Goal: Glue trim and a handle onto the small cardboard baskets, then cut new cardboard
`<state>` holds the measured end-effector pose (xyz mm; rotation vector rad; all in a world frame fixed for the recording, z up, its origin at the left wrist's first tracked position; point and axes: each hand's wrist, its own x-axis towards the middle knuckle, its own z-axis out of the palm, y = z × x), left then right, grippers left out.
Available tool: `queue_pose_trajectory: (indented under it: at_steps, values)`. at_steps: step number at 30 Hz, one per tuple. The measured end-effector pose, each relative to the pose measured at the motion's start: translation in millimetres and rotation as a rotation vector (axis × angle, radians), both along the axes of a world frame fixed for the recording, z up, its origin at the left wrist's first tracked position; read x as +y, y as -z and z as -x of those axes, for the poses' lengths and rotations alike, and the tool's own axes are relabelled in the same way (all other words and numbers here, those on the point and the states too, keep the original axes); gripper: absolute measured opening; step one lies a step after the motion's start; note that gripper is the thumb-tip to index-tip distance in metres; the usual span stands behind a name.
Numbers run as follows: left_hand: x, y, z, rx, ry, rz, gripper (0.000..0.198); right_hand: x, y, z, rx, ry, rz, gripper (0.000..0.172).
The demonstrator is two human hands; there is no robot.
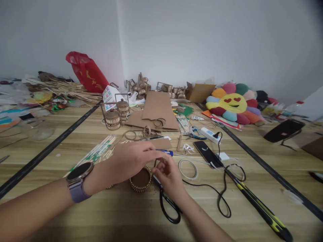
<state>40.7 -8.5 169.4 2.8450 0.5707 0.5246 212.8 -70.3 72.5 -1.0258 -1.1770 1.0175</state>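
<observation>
My left hand (133,156), with a watch (80,171) on the wrist, reaches across to the right. Its fingertips meet those of my right hand (168,173), above a small round stick-walled basket (140,189). Both hands have their fingers drawn together; whatever sits between them is too small and hidden to name. The basket stands upright with a brown inside, right by my right thumb. Black-handled scissors (171,220) lie partly under my right hand. Just beyond the fingers is a blue-handled tool (165,152).
Cardboard sheets (156,104) and lidded stick baskets (112,121) stand farther back. Thin sticks in wrappers (93,153) lie left. A tape roll (188,169), a phone (205,153), a cable (223,201) and a yellow-black cutter (262,210) lie right. A flower cushion (233,104) rests behind.
</observation>
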Motion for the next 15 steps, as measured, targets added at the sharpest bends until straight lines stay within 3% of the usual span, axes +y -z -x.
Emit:
queue_pose_trajectory:
  at_steps: [3,7,12,15]
  values:
    - [1,3.8,-2,0.024,0.003,-0.113,0.033,1,1.0,4,0.06,-0.017,0.026,0.036]
    - [5,6.2,-3,0.073,0.069,-0.189,0.027,3,3.3,5,0.106,-0.032,0.046,0.046]
    - [7,-0.6,-6,0.148,0.082,-0.063,0.028,5,4.6,5,0.094,-0.038,0.033,0.044]
    - [7,-5.8,-8,0.191,0.088,-0.039,0.026,6,5.8,4,0.028,-0.044,0.012,0.03]
